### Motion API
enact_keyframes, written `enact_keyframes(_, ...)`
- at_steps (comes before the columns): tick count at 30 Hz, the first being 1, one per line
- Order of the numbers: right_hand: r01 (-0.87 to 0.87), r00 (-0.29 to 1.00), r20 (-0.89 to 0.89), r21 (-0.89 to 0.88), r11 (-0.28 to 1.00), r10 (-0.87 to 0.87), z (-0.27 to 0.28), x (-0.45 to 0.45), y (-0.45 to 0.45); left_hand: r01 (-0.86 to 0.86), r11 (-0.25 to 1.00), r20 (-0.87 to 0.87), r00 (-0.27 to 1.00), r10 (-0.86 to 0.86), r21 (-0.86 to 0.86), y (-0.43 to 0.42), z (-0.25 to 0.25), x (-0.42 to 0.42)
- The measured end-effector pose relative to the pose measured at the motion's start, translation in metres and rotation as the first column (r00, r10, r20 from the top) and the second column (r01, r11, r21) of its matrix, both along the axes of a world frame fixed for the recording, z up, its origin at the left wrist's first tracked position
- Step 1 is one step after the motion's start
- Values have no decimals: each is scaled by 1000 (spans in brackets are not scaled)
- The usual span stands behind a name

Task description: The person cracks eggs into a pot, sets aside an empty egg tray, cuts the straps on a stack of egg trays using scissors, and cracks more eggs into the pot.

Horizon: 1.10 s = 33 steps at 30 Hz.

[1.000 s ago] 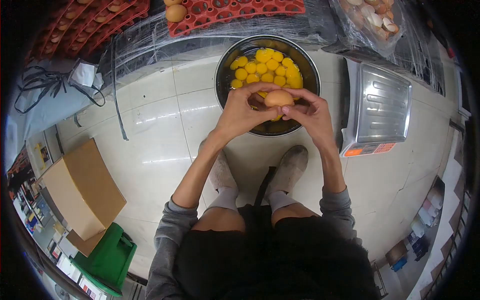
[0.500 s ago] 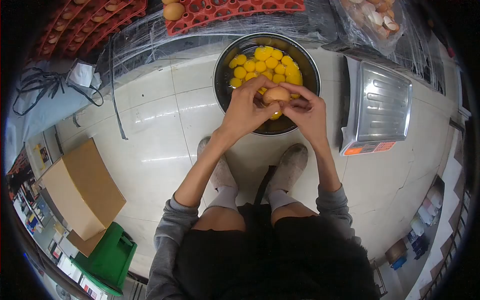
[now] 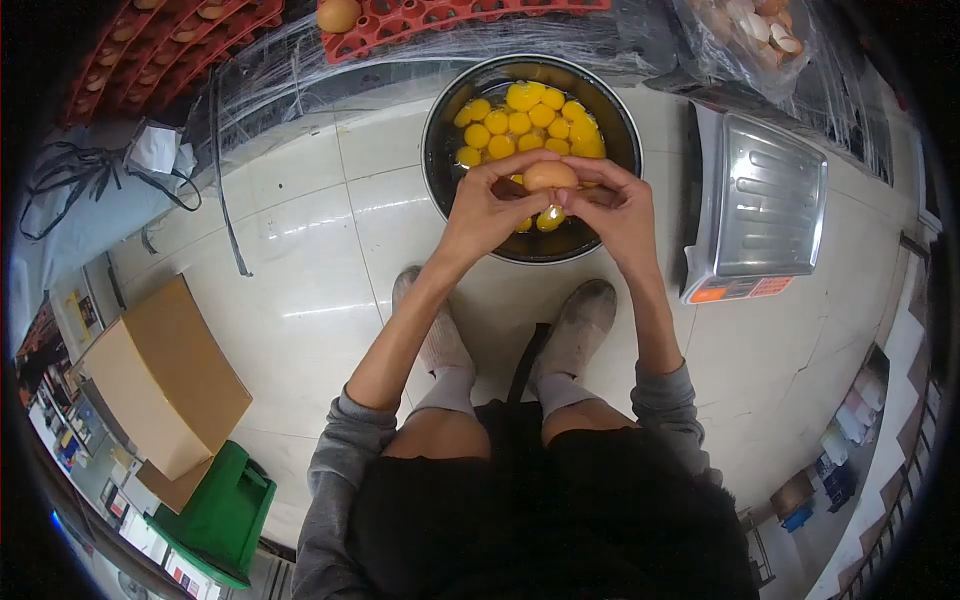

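Between my two hands is a brown egg (image 3: 550, 177), held over the near part of a round dark bowl (image 3: 432, 160). My left hand (image 3: 487, 208) grips the egg from the left, its fingers curled over the top and the thumb below. From the right, my right hand (image 3: 612, 205) pinches the same egg, with its thumb close to the left one. Just under the thumbs shows a glossy yellow yolk (image 3: 549, 218); whether it still hangs from the shell I cannot tell. Many yolks (image 3: 520, 122) lie in clear egg white in the bowl.
Red egg trays (image 3: 430, 18) stand beyond the bowl, one bearing a brown egg (image 3: 339, 15). A plastic bag of broken shells (image 3: 765, 35) sits at the upper right. Right of the bowl is a metal-topped scale (image 3: 768, 200). A cardboard box (image 3: 170, 375) and green bin (image 3: 215, 510) are at left.
Both hands have drawn level around the egg, thumbs together at its underside. More glossy yolk shows below the thumbs. The camera view has shifted slightly.
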State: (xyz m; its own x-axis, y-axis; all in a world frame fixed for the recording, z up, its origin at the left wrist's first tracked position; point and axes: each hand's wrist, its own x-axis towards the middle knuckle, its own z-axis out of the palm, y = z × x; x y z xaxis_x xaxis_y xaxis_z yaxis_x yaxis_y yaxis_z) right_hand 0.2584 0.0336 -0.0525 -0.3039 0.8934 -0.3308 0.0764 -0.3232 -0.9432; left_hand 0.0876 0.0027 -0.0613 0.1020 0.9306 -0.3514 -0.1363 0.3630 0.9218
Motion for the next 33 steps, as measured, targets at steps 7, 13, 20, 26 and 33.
enact_keyframes(7,32,984,169,103,994,-49,3,-11,-2,-145,984,-127,979,157,103,-4,-11,9)
enact_keyframes(13,40,984,167,115,993,-59,-2,-14,-1,-129,989,-129,982,138,71,-2,-13,6)
enact_keyframes(20,56,979,190,98,994,-74,-3,-17,0,-71,997,-139,988,72,15,1,-10,3)
enact_keyframes(26,60,977,193,133,989,-85,-7,-18,1,-77,997,-162,984,74,-15,2,-7,2)
enact_keyframes(33,19,965,257,143,990,-55,-2,-21,5,-103,994,-76,992,101,-25,4,-6,0)
